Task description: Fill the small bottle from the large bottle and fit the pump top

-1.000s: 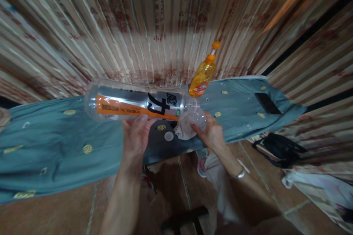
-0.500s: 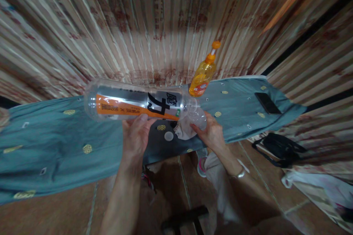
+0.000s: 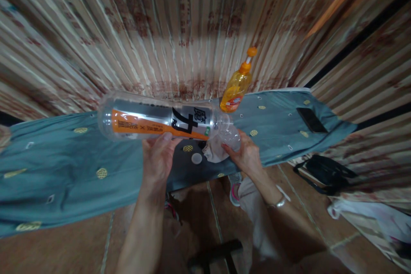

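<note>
My left hand (image 3: 159,154) is closed round a large clear plastic bottle (image 3: 154,117) with a grey and orange label, held on its side with its neck to the right. In my right hand (image 3: 245,152) is a small clear plastic container (image 3: 231,139), gripped close to the bottle's mouth. Whether the two rims touch, I cannot tell. Below them a pale cloth (image 3: 215,153) lies on the table. Left of the cloth is a small round whitish cap (image 3: 196,158).
A pump bottle of orange liquid (image 3: 236,87) stands at the back of the cloth-covered table (image 3: 80,171), against a pleated curtain (image 3: 154,30). A dark phone (image 3: 311,120) lies at the right. On the floor are a black bag (image 3: 324,173) and a dark stool (image 3: 216,254).
</note>
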A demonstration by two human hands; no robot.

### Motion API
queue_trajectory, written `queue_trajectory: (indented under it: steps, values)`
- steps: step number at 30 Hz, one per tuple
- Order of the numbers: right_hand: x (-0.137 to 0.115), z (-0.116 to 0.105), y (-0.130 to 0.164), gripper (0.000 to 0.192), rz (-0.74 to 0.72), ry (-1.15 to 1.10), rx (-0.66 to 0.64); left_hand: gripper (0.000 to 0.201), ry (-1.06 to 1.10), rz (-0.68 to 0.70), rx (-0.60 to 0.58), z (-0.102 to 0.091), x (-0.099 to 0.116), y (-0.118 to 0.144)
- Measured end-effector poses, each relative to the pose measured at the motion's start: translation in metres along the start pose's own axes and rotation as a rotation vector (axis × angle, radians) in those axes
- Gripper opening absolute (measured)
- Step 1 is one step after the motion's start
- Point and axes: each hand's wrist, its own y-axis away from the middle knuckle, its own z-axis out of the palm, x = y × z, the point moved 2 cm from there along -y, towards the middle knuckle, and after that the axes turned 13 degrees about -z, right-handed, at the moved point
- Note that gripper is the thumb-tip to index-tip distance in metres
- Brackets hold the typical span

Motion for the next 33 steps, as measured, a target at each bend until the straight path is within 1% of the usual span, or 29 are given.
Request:
queue_trajectory:
  steps: [6, 16, 21, 25, 33]
  values:
    - [0.0006, 0.0002, 0.0002, 0.061, -0.004, 0.0, -0.004, 0.028, 0.007, -0.017, 0.021, 0.0002, -0.0002, -0.0001]
    - [0.0, 0.0007, 0.0005, 0.065, -0.017, 0.011, 0.018, 0.029, 0.0, 0.013, 0.03, -0.0036, -0.002, -0.0014]
    - [-0.0004, 0.0006, 0.0, 0.064, -0.011, 0.014, 0.008, 0.028, -0.002, 0.022, 0.003, -0.0029, -0.0014, -0.0007]
    - [-0.0003, 0.0002, -0.0002, 0.065, -0.012, 0.013, 0.005, 0.03, -0.023, 0.016, 0.04, -0.0037, -0.001, -0.0008]
    - [0.0008, 0.0008, 0.0015, 0.064, -0.026, 0.029, 0.007, 0.026, -0.037, 0.011, 0.03, -0.0042, -0.0012, -0.0016]
